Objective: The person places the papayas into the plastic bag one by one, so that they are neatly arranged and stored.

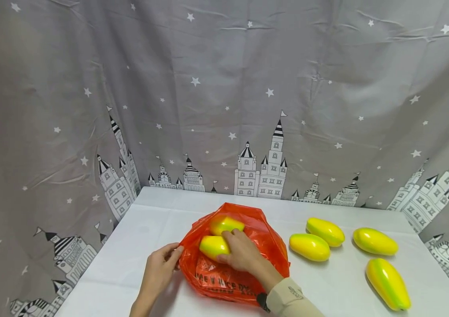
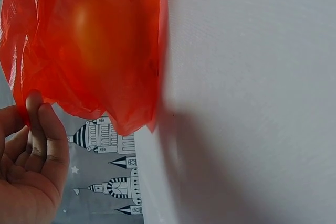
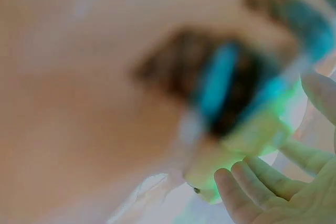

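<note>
Pinching a red bag [image 1: 265, 244] with the left hand [image 1: 160, 269] while the right hand [image 1: 244, 251] reaches in.

The bag sits mid-table, thin, crumpled and see-through, with dark lettering [image 1: 222, 281] low on it; the left thumb and fingers nip its left edge. Inside lie the farther fruit [image 1: 220, 224] and the nearer fruit [image 1: 210, 248], both glossy, oblong, yellow tinged with green. The right hand is at the nearer one, its fingers apart and fairly straight. Four more fruits [image 1: 388, 284] of the same kind lie right of the bag, two of them close together. A pale sleeve [image 1: 293, 297] covers the right forearm. The table [image 1: 129, 251] is white; behind it hangs a grey curtain [image 1: 208, 110], creased, printed with white stars [image 1: 195, 81] and black-and-white castles [image 1: 272, 169].
</note>
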`<move>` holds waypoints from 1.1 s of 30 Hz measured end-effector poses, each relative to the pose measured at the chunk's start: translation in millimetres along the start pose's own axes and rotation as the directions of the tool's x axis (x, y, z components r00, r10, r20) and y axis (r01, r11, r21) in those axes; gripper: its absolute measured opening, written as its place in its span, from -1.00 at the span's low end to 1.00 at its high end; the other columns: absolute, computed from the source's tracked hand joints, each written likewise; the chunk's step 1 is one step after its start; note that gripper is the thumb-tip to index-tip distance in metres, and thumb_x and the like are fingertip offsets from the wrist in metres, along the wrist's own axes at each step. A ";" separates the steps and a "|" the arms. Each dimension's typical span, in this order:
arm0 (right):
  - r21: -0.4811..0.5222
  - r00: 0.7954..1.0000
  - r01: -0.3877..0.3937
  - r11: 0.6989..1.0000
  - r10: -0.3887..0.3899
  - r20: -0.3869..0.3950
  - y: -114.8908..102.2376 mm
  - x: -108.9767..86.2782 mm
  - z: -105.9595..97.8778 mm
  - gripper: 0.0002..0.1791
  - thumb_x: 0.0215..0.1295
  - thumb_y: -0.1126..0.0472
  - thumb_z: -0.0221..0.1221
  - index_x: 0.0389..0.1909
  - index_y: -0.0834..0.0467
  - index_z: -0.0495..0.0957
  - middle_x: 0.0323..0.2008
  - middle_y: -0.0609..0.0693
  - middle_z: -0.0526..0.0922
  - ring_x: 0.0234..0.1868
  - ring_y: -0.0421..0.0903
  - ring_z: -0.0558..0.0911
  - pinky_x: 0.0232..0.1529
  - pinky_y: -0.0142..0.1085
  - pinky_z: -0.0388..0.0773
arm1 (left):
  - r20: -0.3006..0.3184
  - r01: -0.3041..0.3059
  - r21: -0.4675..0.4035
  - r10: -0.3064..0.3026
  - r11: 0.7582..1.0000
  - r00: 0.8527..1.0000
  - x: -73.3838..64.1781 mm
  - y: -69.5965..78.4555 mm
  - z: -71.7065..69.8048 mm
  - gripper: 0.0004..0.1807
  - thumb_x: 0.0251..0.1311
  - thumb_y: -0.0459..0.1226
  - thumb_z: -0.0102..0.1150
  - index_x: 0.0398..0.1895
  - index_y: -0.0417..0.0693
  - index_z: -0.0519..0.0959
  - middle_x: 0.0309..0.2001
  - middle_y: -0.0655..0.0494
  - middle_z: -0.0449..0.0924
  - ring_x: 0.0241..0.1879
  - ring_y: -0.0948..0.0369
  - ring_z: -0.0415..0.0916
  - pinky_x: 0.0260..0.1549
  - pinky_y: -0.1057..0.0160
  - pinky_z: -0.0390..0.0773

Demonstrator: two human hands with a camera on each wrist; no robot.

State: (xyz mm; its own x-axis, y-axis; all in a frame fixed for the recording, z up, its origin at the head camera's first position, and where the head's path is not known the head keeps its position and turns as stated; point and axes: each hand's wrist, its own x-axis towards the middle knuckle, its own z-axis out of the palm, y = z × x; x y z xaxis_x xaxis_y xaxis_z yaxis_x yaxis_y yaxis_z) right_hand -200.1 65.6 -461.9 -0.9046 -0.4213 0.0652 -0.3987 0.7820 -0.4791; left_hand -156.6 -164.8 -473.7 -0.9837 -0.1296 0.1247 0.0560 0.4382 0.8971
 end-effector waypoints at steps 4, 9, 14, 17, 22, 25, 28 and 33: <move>0.020 1.000 -0.001 1.000 0.001 -0.005 -3.0 -4.2 -4.1 -0.34 0.18 -0.02 0.38 0.23 0.22 0.47 -0.04 0.08 0.52 -0.09 -0.02 0.50 0.01 -0.09 0.53 | 0.001 -0.006 0.001 0.006 1.000 1.000 -0.8 0.2 -0.1 -0.71 0.39 -0.30 0.15 -0.01 -0.38 0.63 -0.46 0.05 0.64 -0.54 0.23 0.54 -0.52 0.26 0.62; 0.050 1.000 0.000 0.999 0.001 -0.021 -5.7 -10.3 -7.6 -0.35 0.21 0.00 0.35 0.24 0.24 0.47 0.03 0.09 0.55 0.00 0.00 0.52 0.11 -0.05 0.50 | -0.006 -0.004 0.003 0.004 1.000 1.000 -1.3 0.2 -0.3 -0.71 0.39 -0.30 0.15 -0.01 -0.38 0.63 -0.45 0.04 0.64 -0.54 0.23 0.54 -0.52 0.27 0.63; 0.067 0.999 0.020 0.998 -0.017 -0.050 -9.0 -19.5 -10.5 -0.38 0.24 0.02 0.34 0.24 0.25 0.47 0.07 0.11 0.54 0.06 0.02 0.52 0.15 -0.04 0.48 | -0.013 -0.011 0.016 0.012 1.000 1.000 -1.9 0.2 0.1 -0.71 0.40 -0.29 0.14 -0.01 -0.39 0.62 -0.49 0.06 0.62 -0.56 0.23 0.52 -0.54 0.28 0.61; 0.075 0.998 0.025 0.997 -0.020 -0.060 -10.2 -26.1 -14.1 -0.39 0.26 0.03 0.33 0.25 0.24 0.46 0.12 0.11 0.53 0.12 0.05 0.50 0.19 -0.01 0.45 | -0.014 -0.019 0.015 0.019 1.000 1.000 -1.6 0.2 1.2 -0.71 0.40 -0.29 0.14 -0.02 -0.38 0.63 -0.50 0.07 0.61 -0.57 0.23 0.52 -0.54 0.30 0.60; 0.097 0.997 0.032 0.995 -0.024 -0.077 -10.2 -37.5 -22.1 -0.41 0.27 0.06 0.32 0.24 0.23 0.45 0.14 0.08 0.52 0.15 0.05 0.49 0.21 0.02 0.44 | -0.017 -0.017 0.016 0.018 1.000 1.000 -1.9 -0.7 0.8 -0.70 0.40 -0.29 0.14 -0.01 -0.39 0.62 -0.48 0.05 0.63 -0.56 0.24 0.52 -0.54 0.30 0.61; 0.108 0.995 0.043 0.993 -0.033 -0.097 -9.0 -45.0 -27.4 -0.44 0.27 0.06 0.31 0.23 0.20 0.47 0.14 0.05 0.52 0.16 0.03 0.49 0.21 0.02 0.43 | -0.015 -0.014 0.017 0.015 1.000 1.000 -2.3 -1.2 0.0 -0.70 0.41 -0.29 0.13 0.00 -0.40 0.61 -0.47 0.05 0.63 -0.56 0.24 0.52 -0.54 0.30 0.61; 0.132 0.993 0.057 0.990 -0.042 -0.114 -6.0 -52.8 -33.4 -0.45 0.28 0.07 0.31 0.23 0.18 0.48 0.16 0.02 0.53 0.18 0.02 0.49 0.21 0.02 0.44 | -0.012 -0.014 0.012 0.014 1.000 1.000 -2.1 -1.4 -0.1 -0.70 0.41 -0.30 0.13 0.00 -0.41 0.61 -0.47 0.05 0.63 -0.56 0.23 0.52 -0.53 0.29 0.61; 0.198 0.990 0.049 0.979 -0.022 -0.137 5.7 -64.8 -43.4 -0.41 0.28 0.05 0.32 0.25 0.21 0.46 0.18 0.06 0.53 0.21 0.05 0.49 0.21 0.05 0.44 | -0.011 -0.004 0.013 0.005 1.000 1.000 -1.7 -1.0 0.2 -0.69 0.41 -0.29 0.12 0.02 -0.41 0.60 -0.46 0.05 0.63 -0.55 0.23 0.53 -0.52 0.26 0.63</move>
State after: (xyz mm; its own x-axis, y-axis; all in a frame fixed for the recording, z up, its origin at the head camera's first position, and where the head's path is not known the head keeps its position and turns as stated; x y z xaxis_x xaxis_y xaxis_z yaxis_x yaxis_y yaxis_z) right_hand -150.4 117.2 -430.9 -0.9078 -0.3715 0.1946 -0.4047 0.6539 -0.6392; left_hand -155.0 -164.8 -474.9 -0.9815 -0.1373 0.1333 0.0581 0.4500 0.8911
